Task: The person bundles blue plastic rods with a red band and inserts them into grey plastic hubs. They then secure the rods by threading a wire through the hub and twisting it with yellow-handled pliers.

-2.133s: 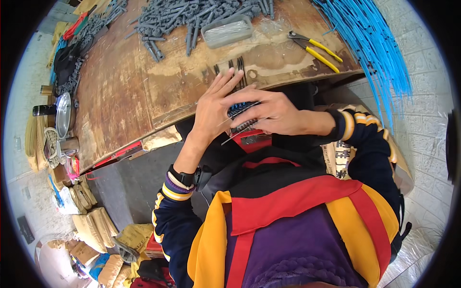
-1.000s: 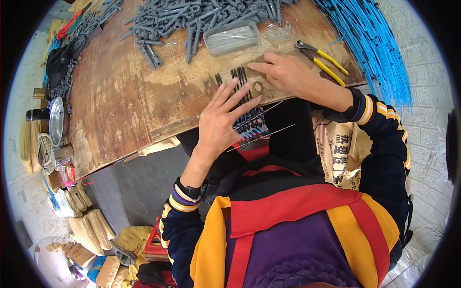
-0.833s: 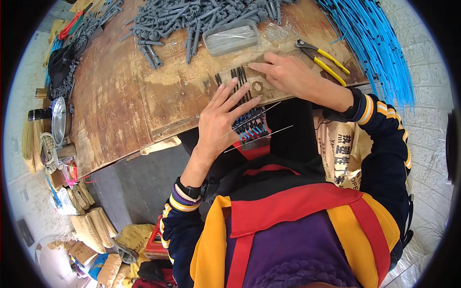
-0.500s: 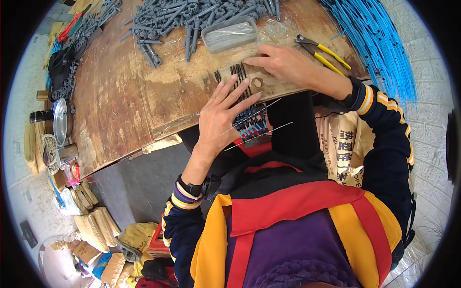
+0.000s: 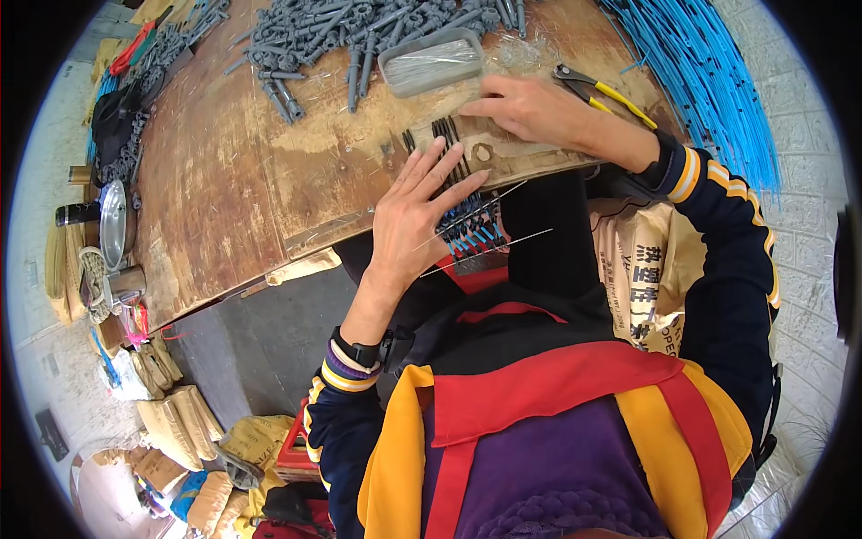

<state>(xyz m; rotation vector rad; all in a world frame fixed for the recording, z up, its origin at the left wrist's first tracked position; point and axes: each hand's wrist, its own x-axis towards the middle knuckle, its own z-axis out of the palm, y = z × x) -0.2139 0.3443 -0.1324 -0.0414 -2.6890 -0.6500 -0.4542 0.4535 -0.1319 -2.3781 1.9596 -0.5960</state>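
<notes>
My left hand (image 5: 409, 216) lies with fingers spread over a row of thin black strips (image 5: 443, 128) at the table's near edge. The strips run under my fingers and continue below the edge as blue-and-black pieces (image 5: 480, 235), crossed by thin metal rods (image 5: 530, 236). Just beyond the row, my right hand (image 5: 525, 110) rests low over the tabletop, fingers drawn together and pointing left. Whatever its fingertips hold, if anything, is too small to make out. Cutting pliers with yellow handles (image 5: 611, 97) lie beside this hand, and a grey tray of thin clear strands (image 5: 433, 63) stands beyond it.
Grey plastic parts (image 5: 359, 31) are heaped at the back of the wooden table (image 5: 206, 198). A thick bundle of blue strips (image 5: 709, 81) hangs over its right end. Loose clear bits (image 5: 525, 52) lie right of the tray. A printed sack (image 5: 642, 265) stands below at right.
The right hand's fingers have drawn closer together near the strips' far ends. The left hand stays almost in place, and the blue-and-black pieces below it have shifted slightly.
</notes>
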